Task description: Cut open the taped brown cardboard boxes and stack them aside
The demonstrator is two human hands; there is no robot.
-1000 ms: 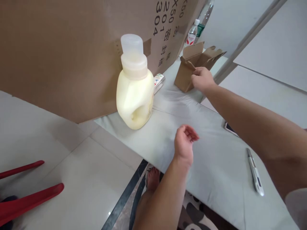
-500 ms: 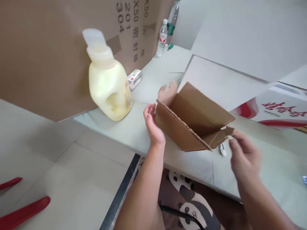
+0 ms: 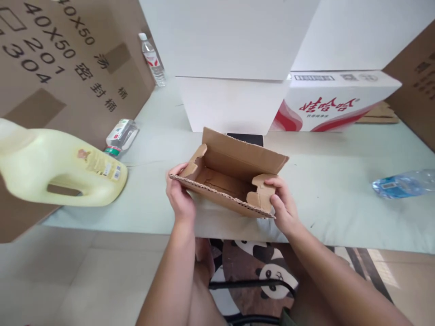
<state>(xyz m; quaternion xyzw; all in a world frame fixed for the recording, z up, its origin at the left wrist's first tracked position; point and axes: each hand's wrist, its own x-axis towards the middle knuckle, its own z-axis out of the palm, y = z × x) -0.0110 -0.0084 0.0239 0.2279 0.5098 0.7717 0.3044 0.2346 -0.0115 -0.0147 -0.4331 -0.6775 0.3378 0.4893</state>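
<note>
A small brown cardboard box [image 3: 224, 199] is held between my two hands over the front of the table, its top open and its flaps raised. The inside shows bare cardboard. My left hand [image 3: 181, 194] grips the left end, fingers over the small left flap. At the right end, my right hand [image 3: 282, 203] pinches the notched side flap between thumb and fingers. Behind the box, a dark flat object [image 3: 249, 139] is partly hidden.
A large yellow jug [image 3: 98, 170] and a small clear bottle [image 3: 122, 136] are at the left, by a big carton [image 3: 84, 40]. White boxes [image 3: 231, 102] stand behind. A blue-labelled bottle [image 3: 401, 184] lies right on the pale tablecloth [image 3: 333, 194].
The view has swung to the right. My right hand has gone from the box's corner edge to a grip on its side flap, and the box now sits more level, opening upward.
</note>
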